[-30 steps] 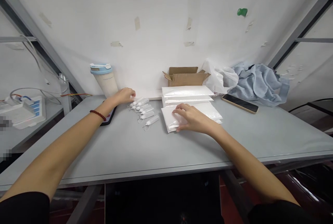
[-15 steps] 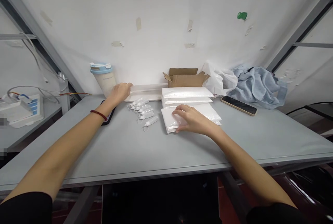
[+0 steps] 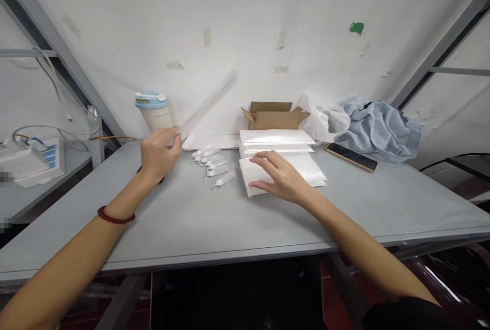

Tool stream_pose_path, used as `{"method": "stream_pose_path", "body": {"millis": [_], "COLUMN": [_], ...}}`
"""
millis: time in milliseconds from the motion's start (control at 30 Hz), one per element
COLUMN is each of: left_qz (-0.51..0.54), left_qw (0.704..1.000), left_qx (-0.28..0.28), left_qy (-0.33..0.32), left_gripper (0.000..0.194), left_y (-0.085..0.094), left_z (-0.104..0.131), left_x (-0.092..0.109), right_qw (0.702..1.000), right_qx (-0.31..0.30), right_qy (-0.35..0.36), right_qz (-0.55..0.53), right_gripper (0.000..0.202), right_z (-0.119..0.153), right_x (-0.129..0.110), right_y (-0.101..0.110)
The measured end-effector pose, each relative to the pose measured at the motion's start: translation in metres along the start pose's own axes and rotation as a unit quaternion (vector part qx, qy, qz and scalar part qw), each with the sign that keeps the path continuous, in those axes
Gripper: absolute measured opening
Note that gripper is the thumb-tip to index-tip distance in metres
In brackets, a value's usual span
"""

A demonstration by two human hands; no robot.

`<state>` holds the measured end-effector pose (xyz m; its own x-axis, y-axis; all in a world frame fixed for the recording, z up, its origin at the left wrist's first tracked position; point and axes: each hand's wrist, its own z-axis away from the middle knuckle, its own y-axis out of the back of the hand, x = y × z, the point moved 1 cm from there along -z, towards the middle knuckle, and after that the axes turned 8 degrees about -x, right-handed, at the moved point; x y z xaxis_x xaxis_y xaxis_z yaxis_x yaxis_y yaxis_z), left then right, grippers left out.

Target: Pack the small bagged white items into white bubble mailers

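Note:
My left hand [image 3: 160, 154] is closed, thumb against fingers, on the end of a thin see-through plastic sheet, perhaps a bag [image 3: 210, 99]. The sheet slants up to the right, blurred, in front of the wall. Behind it a flat white stack [image 3: 212, 141] lies along the table's back. My right hand [image 3: 277, 174] is over the front white bubble mailers [image 3: 306, 166], fingers apart and holding nothing; I cannot tell whether it touches them. Between the hands lie several small clear squeeze bottles [image 3: 217, 170] with white caps.
A blue-lidded cup [image 3: 155, 113] stands behind my left hand, and a dark phone is partly hidden beneath it. At the back are an open cardboard box [image 3: 273, 119], a white plastic bag [image 3: 319, 120] and blue cloth [image 3: 378, 128]. Another phone [image 3: 351, 157] lies at right.
My left hand has drawn back toward me and left from the flat stack, raising the see-through sheet. My right hand has shifted slightly left, its fingers spread wider.

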<state>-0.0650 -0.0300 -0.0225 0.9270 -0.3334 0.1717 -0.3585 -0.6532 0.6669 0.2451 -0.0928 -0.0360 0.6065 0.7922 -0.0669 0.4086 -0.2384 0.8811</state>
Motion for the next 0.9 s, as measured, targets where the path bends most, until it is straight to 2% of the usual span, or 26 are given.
{"method": "stream_pose_path", "body": {"millis": [67, 133, 200, 267, 433, 500, 567, 633, 667, 733, 767, 800, 833, 900], "left_qz": [0.024, 0.047, 0.069, 0.092, 0.134, 0.138, 0.152, 0.184, 0.205, 0.258, 0.291, 0.333, 0.384, 0.495], "left_qw": [0.998, 0.992, 0.982, 0.967, 0.924, 0.915, 0.916, 0.928, 0.937, 0.951, 0.948, 0.932, 0.902, 0.799], "left_qx": [0.015, 0.001, -0.038, -0.094, -0.229, -0.244, -0.228, -0.183, -0.155, -0.115, -0.117, -0.14, -0.184, -0.304], "left_qy": [-0.063, -0.117, -0.172, -0.216, -0.276, -0.291, -0.293, -0.269, -0.237, -0.127, -0.057, 0.013, 0.074, 0.154], "left_gripper": [0.029, 0.026, 0.025, 0.025, 0.028, 0.027, 0.024, 0.024, 0.026, 0.028, 0.029, 0.032, 0.035, 0.04], "left_y": [-0.001, -0.001, 0.0, 0.002, 0.003, 0.0, -0.002, -0.003, -0.003, -0.001, -0.001, -0.001, -0.001, -0.003], "left_z": [0.009, 0.018, 0.027, 0.035, 0.048, 0.049, 0.048, 0.045, 0.043, 0.038, 0.035, 0.033, 0.031, 0.028], "left_x": [0.018, 0.038, 0.056, 0.073, 0.097, 0.098, 0.095, 0.092, 0.09, 0.085, 0.083, 0.081, 0.08, 0.078], "right_qw": [0.999, 0.994, 0.987, 0.981, 0.965, 0.96, 0.956, 0.954, 0.954, 0.956, 0.957, 0.958, 0.958, 0.957], "right_qx": [0.039, 0.067, 0.076, 0.064, 0.001, -0.022, -0.049, -0.061, -0.059, -0.044, -0.032, -0.02, -0.008, 0.004], "right_qy": [0.037, 0.077, 0.121, 0.131, -0.031, -0.064, -0.077, -0.087, -0.09, -0.092, -0.091, -0.09, -0.088, -0.078], "right_qz": [0.006, 0.026, 0.067, 0.127, 0.26, 0.273, 0.278, 0.279, 0.279, 0.276, 0.274, 0.272, 0.272, 0.279], "right_gripper": [0.041, 0.041, 0.042, 0.044, 0.036, 0.033, 0.034, 0.036, 0.036, 0.036, 0.036, 0.036, 0.035, 0.035], "right_z": [0.001, 0.002, 0.004, 0.006, 0.002, -0.001, -0.002, -0.002, -0.002, -0.002, -0.002, -0.002, -0.002, -0.002], "right_x": [-0.007, -0.015, -0.022, -0.029, -0.028, -0.022, -0.016, -0.01, -0.008, -0.006, -0.005, -0.005, -0.005, -0.007], "right_y": [-0.004, -0.008, -0.01, -0.011, -0.015, -0.016, -0.016, -0.016, -0.015, -0.014, -0.014, -0.014, -0.014, -0.016]}}
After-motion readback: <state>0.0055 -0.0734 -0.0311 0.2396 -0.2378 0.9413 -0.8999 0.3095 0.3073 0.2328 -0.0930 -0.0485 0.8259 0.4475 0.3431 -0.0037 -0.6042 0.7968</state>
